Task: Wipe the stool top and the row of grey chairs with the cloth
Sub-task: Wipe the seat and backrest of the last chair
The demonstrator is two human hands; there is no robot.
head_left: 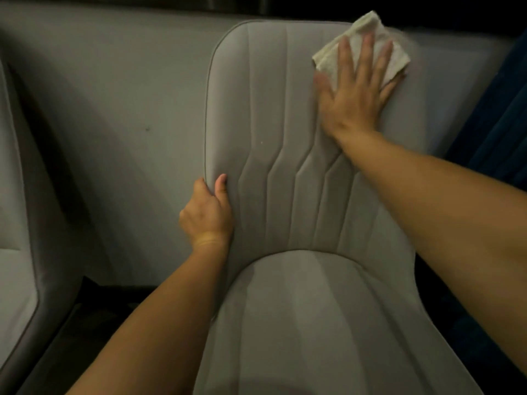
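Note:
A grey padded chair point(273, 155) with stitched seams fills the middle of the view, its backrest rising away from me and its seat near the bottom. My right hand point(356, 92) lies flat with fingers spread on a crumpled whitish cloth point(368, 32), pressing it against the upper right corner of the backrest. The hand and cloth are motion-blurred. My left hand point(206, 215) grips the left edge of the backrest at mid height, thumb on the front face, fingers wrapped behind. No stool is in view.
Part of a second grey chair point(14, 252) shows at the left edge. A pale grey wall point(114, 95) stands behind the chairs. Dark blue fabric point(496, 132) hangs at the right edge. The floor between the chairs is dark.

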